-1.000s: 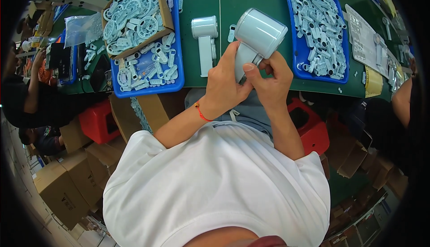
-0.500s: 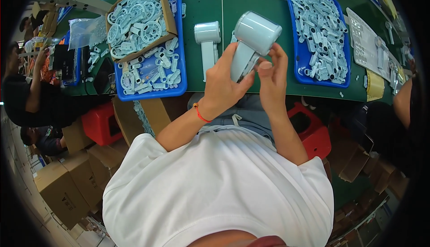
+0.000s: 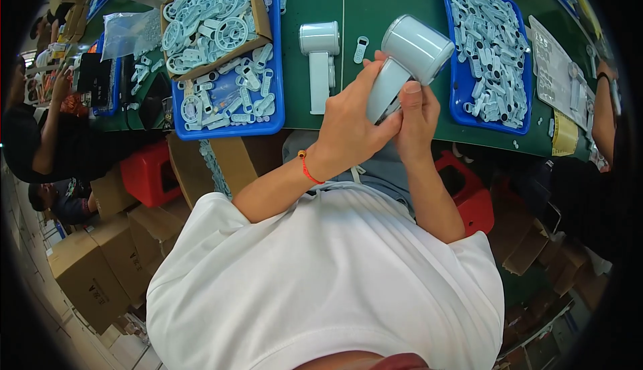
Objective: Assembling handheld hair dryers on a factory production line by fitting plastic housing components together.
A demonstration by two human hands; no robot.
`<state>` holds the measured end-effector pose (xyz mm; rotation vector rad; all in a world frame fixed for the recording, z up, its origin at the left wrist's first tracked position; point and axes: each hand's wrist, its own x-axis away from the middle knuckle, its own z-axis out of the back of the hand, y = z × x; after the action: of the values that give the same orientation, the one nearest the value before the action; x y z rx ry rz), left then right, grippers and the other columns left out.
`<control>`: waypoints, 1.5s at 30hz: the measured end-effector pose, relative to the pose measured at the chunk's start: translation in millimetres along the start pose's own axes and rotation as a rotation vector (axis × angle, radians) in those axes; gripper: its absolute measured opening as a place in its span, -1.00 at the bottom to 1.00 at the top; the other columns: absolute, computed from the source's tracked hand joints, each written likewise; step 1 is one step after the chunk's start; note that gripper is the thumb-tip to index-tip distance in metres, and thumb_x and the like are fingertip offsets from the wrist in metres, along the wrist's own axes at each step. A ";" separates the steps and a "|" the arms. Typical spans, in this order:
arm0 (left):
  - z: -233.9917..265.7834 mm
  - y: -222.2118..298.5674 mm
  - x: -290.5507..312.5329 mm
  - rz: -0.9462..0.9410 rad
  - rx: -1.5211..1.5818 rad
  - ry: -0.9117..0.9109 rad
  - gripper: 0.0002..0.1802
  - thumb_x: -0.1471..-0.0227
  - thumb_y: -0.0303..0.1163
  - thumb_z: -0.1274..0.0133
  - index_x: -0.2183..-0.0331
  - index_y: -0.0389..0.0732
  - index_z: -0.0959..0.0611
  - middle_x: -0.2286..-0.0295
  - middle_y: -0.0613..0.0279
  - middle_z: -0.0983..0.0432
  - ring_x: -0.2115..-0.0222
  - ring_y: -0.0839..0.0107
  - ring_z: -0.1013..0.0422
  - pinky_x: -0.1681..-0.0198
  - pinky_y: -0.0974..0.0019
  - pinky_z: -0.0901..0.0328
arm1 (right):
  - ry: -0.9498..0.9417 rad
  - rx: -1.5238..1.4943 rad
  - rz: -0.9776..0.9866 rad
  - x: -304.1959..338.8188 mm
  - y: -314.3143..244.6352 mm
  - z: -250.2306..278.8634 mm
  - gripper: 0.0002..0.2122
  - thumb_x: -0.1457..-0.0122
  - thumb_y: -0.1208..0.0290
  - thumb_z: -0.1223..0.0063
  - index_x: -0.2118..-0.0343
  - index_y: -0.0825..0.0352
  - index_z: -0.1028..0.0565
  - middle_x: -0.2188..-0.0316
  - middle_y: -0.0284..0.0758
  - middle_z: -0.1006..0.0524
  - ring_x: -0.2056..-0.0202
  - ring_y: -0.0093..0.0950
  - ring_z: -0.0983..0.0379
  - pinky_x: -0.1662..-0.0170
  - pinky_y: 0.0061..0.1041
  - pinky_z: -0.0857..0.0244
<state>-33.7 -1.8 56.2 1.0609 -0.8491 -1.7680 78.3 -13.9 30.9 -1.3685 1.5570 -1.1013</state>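
A pale blue handheld fan (image 3: 416,48), with a thick cylinder head and straight handle, is tilted up to the right above the table's near edge. My left hand (image 3: 351,118), a red bracelet at its wrist, is closed round the handle. Against the handle's lower right side, my right hand (image 3: 416,116) is closed too, thumb pressed on it near the open seam. The seam's inside is mostly hidden by my fingers. A second handheld fan (image 3: 320,68) lies to the left on the green table (image 3: 375,1). Between the two lies a small oval cover piece (image 3: 361,49).
At the left, a blue tray (image 3: 231,131) holds loose pale pieces and a cardboard box (image 3: 262,18) of rings and covers. Another blue tray (image 3: 462,112), heaped with small covers, stands right. Red stools (image 3: 151,175) flank me; other people sit at both sides.
The fan in my hands has moved right and tips further right. My right hand's fingers have come down from near the fan's head and closed in on the handle. The whole view has shifted slightly.
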 end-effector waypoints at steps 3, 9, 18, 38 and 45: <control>3.5 8.2 -3.1 0.121 0.120 -0.058 -0.38 0.25 -0.39 -0.15 0.09 -0.41 -0.37 0.37 -0.07 -0.48 0.40 0.24 -0.46 0.33 0.34 -0.34 | 0.019 0.014 -0.016 -0.1 -0.7 6.4 -0.46 -0.17 0.04 0.15 0.06 0.52 -0.29 0.19 -0.19 -0.37 0.21 -0.51 -0.32 0.15 -0.54 -0.22; 10.0 -17.2 -9.5 -0.003 -0.075 -0.104 -0.39 0.26 -0.34 -0.15 0.12 -0.36 -0.36 0.38 -0.08 -0.44 0.42 0.00 -0.43 0.38 0.18 -0.34 | 0.155 0.509 0.150 -5.3 -15.6 23.7 -0.50 -0.15 0.07 0.10 0.01 0.41 -0.28 0.18 -0.23 -0.36 0.12 -0.47 -0.26 0.08 -0.51 -0.14; -26.2 -57.6 4.1 -0.269 -0.276 -0.421 -0.45 0.34 -0.45 -0.18 0.17 -0.25 -0.45 0.32 0.13 -0.38 0.25 0.16 -0.33 0.17 0.21 -0.22 | -0.782 1.516 0.194 -19.0 -25.0 73.7 -0.37 0.24 0.35 -0.22 0.00 0.32 -0.29 0.20 -0.25 -0.42 0.06 -0.28 -0.28 -0.07 -0.25 -0.04; -42.3 -80.2 25.4 -0.318 -0.211 -0.062 -0.48 0.36 -0.40 -0.21 0.21 -0.22 -0.49 0.30 0.13 -0.38 0.25 0.17 -0.31 0.18 0.20 -0.21 | -0.497 1.594 0.631 -3.5 -6.0 76.6 -0.59 0.08 0.32 -0.10 0.13 0.33 -0.40 0.16 -0.33 -0.42 0.06 -0.37 -0.28 0.00 -0.26 -0.08; -42.3 -74.9 32.4 -0.324 -0.370 -0.051 -0.42 0.33 -0.34 -0.21 0.15 -0.23 -0.47 0.22 0.09 -0.34 0.17 0.14 -0.27 0.12 0.18 -0.23 | -0.522 1.625 0.622 -0.9 -10.8 75.2 -0.56 0.11 0.41 -0.10 0.08 0.31 -0.37 0.13 -0.34 -0.39 0.03 -0.37 -0.26 -0.02 -0.27 -0.06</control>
<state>-28.3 -7.9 -35.4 0.9454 -0.3664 -2.1280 152.5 -22.0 16.5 0.0191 0.2683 -0.9850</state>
